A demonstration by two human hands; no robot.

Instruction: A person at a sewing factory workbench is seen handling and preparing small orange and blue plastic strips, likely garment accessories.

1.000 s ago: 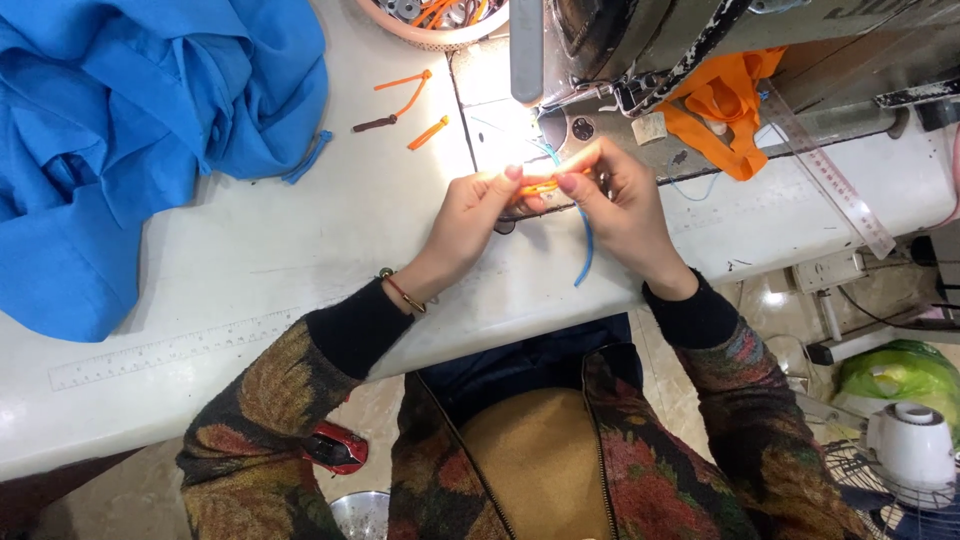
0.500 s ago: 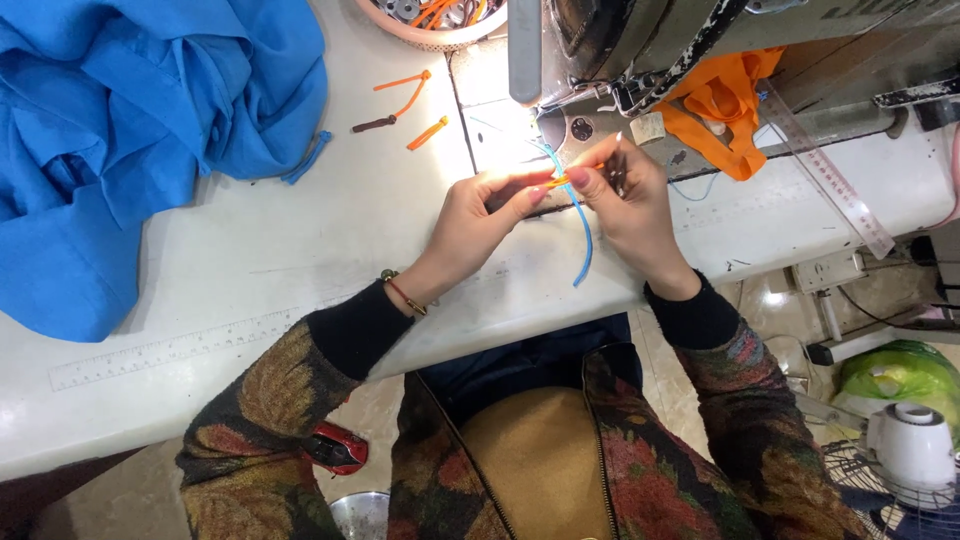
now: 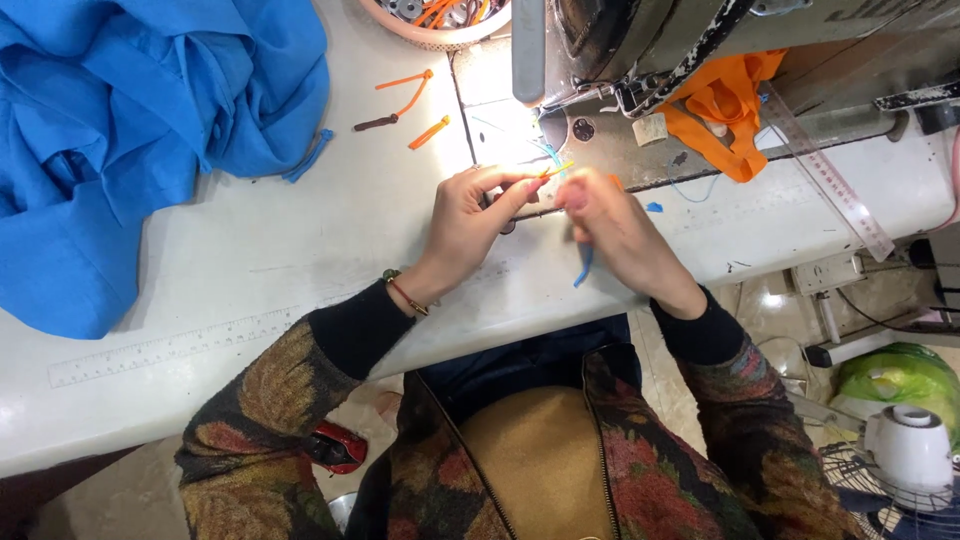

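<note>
My left hand (image 3: pixel 470 225) pinches the end of a thin orange-yellow strip (image 3: pixel 556 169) between thumb and fingers, just in front of the sewing machine (image 3: pixel 700 40). My right hand (image 3: pixel 615 235) is closed beside it, blurred by motion, and a narrow blue strip (image 3: pixel 583 268) hangs down from under its fingers. Both hands hover over the white sewing table (image 3: pixel 300 250), close to the lit needle plate (image 3: pixel 510 130). What sits between the right fingers is hidden.
A big heap of blue fabric (image 3: pixel 130 130) covers the table's left. Loose orange strips (image 3: pixel 405 85) and a pink bowl (image 3: pixel 435 15) of small parts lie behind. Orange cloth (image 3: pixel 725 115) and a clear ruler (image 3: pixel 830 190) lie at right. A fan (image 3: pixel 905 455) stands on the floor.
Both hands have shifted slightly away from the machine. The right hand has pulled back and down with the blue strip; the left keeps its pinch on the orange strip.
</note>
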